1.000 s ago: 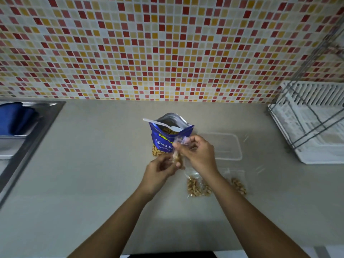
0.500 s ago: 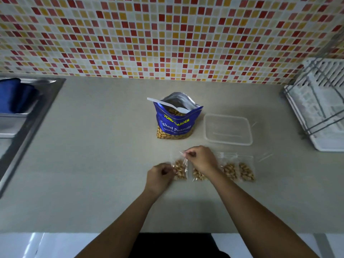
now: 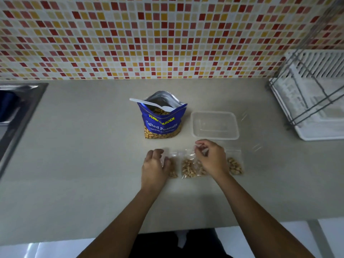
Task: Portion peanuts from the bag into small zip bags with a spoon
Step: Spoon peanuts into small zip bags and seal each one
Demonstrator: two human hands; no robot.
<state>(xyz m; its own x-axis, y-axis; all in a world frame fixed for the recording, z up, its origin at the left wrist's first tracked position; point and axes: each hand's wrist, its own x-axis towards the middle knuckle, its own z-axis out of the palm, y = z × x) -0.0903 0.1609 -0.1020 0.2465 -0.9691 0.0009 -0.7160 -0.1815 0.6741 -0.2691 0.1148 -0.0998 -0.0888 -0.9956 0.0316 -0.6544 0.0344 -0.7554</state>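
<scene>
Peanut bag (image 3: 161, 123): blue foil pouch, upright, mouth open, peanuts showing through clear base; mid desk (image 3: 93, 146).
Spoon (image 3: 151, 104): white plastic, bowl in pouch mouth, handle jutting left.
Zip bags: small, clear, part-filled with peanuts, flat in row before pouch. Three visible: left zip bag (image 3: 173, 165), middle zip bag (image 3: 189, 165), right zip bag (image 3: 235, 163).

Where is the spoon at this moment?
Head view, centre: the white spoon rests across the open mouth of the blue peanut bag, just left of the clear container.
</scene>
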